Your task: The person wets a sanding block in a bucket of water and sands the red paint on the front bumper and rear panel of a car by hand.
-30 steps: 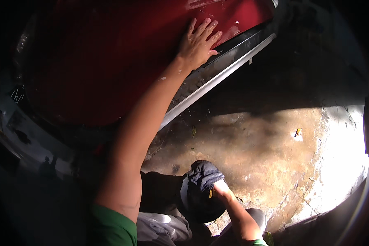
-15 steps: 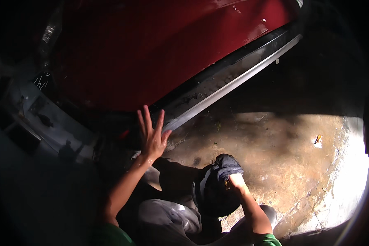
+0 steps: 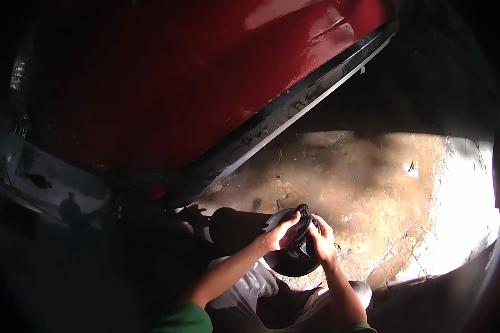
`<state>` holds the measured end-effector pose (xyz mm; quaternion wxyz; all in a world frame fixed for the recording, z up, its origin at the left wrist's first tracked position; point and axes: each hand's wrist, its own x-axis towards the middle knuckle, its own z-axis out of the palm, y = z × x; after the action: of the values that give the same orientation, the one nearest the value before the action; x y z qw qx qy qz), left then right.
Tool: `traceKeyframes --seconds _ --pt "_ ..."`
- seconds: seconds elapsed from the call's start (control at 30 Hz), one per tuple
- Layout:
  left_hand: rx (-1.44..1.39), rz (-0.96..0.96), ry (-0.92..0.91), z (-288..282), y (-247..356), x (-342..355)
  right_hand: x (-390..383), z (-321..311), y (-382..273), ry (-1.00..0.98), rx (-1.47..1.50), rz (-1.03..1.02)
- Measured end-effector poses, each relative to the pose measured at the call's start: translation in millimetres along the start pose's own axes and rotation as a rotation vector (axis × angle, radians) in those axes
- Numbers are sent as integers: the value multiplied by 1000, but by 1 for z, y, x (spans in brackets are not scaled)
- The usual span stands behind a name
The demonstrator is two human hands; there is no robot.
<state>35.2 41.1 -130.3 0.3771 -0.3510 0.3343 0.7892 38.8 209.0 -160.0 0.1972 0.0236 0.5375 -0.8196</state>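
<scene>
A dark, wet-looking cloth [image 3: 303,215] is bunched between my two hands, over the mouth of a black bucket [image 3: 290,265]. My left hand [image 3: 281,234] closes on the cloth from the left, thumb pointing up along it. From the right, my right hand [image 3: 323,240] grips the same cloth with bent fingers. Part of the cloth hangs down toward the bucket, and its lower end is lost in shadow. The bucket stands on the ground in front of my knees.
A red car panel [image 3: 166,83] fills the upper left, with a dark lower trim strip [image 3: 272,123] running diagonally along its edge. The ground [image 3: 372,194] is stained concrete, partly sunlit. A small leaf [image 3: 413,166] lies there. My grey trousers [image 3: 239,286] are below.
My left hand has come down from beside the car's edge, where it was spread open, to the cloth. The right hand, earlier in or under the cloth, now grips it over the bucket.
</scene>
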Motion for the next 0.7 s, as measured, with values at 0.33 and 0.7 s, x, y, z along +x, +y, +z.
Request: traceKeyframes --seconds 0.33,0.7 --pt "377 272 224 55 9 -141 -133 -6 -102 599 317 175" --pt "1436 1087 169 205 -3 -292 -127 165 -161 513 735 -136"
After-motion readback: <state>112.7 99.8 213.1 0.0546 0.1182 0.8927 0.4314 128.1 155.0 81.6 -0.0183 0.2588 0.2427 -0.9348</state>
